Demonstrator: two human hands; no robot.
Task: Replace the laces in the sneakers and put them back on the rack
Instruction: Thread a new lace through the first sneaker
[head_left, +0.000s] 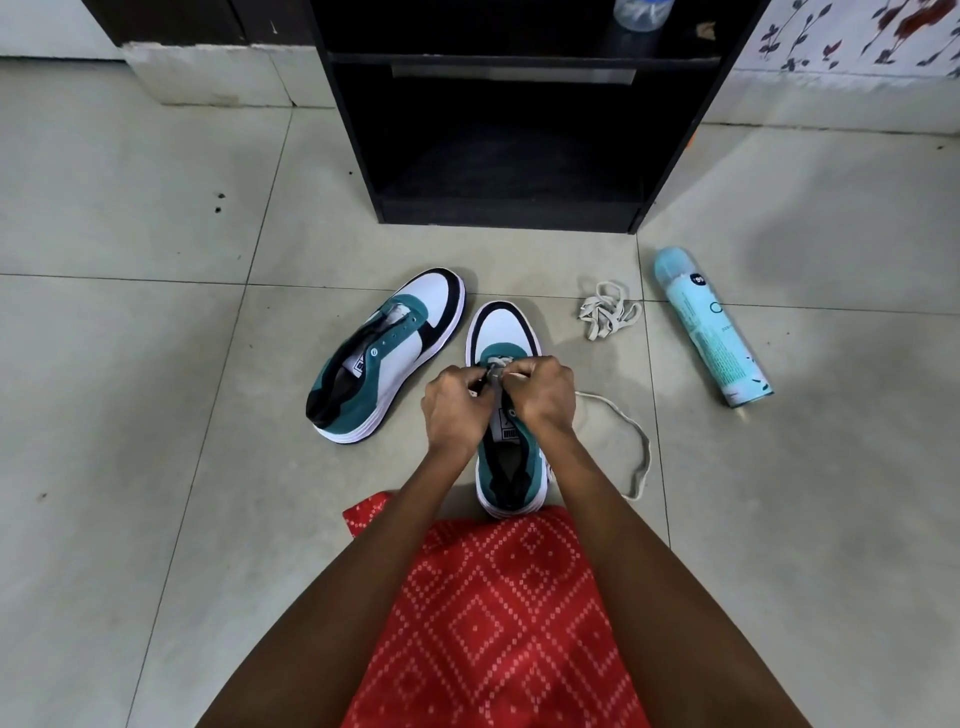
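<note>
pale grey floor tiles (156, 364), thin dark grout lines. black open rack (353, 130) at back. floral-patterned surface (857, 36) upper right. white ledge (208, 73) upper left. soft shadows.

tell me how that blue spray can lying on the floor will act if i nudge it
The spray can lies on its side on smooth floor tiles, so a sideways nudge would probably roll it. It looks rigid, so it should keep its shape when gripped.

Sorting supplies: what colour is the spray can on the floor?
The spray can is light blue; head view.
</note>
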